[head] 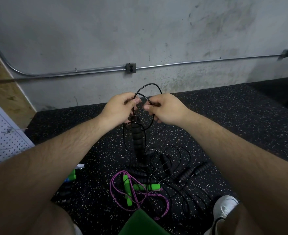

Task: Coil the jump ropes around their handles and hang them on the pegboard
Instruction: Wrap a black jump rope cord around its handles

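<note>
My left hand (118,107) and my right hand (165,108) hold a thin black jump rope cord (148,85) in front of me. The cord arcs in loops above both hands. The left hand pinches the cord at the top of a black ribbed handle (137,138), which hangs down below it. The right hand grips a loop of the same cord. On the floor below lie several more black-handled ropes (167,164) in a tangle. A purple rope (116,189) with green handles (145,187) lies nearer to me.
A white pegboard (2,133) leans at the left edge. The floor (224,116) is black speckled rubber, ending at a grey concrete wall (140,31) with a metal conduit and an outlet box (131,68). A white shoe (224,207) shows at lower right. Another green handle (71,175) lies at left.
</note>
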### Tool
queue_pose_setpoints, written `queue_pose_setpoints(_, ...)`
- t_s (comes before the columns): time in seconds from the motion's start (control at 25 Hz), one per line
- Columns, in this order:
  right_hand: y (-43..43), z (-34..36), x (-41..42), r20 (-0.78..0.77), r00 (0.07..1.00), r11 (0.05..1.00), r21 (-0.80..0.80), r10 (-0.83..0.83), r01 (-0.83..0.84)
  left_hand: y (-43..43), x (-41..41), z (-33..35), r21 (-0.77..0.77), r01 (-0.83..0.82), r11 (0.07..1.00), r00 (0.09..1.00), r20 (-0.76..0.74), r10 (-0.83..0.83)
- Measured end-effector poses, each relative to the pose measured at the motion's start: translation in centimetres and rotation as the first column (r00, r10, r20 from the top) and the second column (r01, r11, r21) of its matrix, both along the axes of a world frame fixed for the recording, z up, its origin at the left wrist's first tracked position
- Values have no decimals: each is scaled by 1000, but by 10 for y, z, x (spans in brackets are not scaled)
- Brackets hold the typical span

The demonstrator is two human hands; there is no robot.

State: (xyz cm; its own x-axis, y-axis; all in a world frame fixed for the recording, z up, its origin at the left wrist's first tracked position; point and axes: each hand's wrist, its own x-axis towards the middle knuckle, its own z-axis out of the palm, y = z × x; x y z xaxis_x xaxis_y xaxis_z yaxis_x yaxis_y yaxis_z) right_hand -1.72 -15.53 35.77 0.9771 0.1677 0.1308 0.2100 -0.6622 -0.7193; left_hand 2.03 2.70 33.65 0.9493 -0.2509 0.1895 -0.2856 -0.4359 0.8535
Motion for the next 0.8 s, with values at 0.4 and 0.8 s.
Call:
queue_pose_setpoints(0.4, -2, -3, 0, -44, 999, 996, 85, -23, 27, -11, -5, 4, -158, 57, 986, 995, 86, -44)
queue_pose_setpoints(0.8, 4, -7, 4, -27, 995, 989, 111, -93, 96, -18, -11, -3, 4, 157, 988, 921, 360, -148)
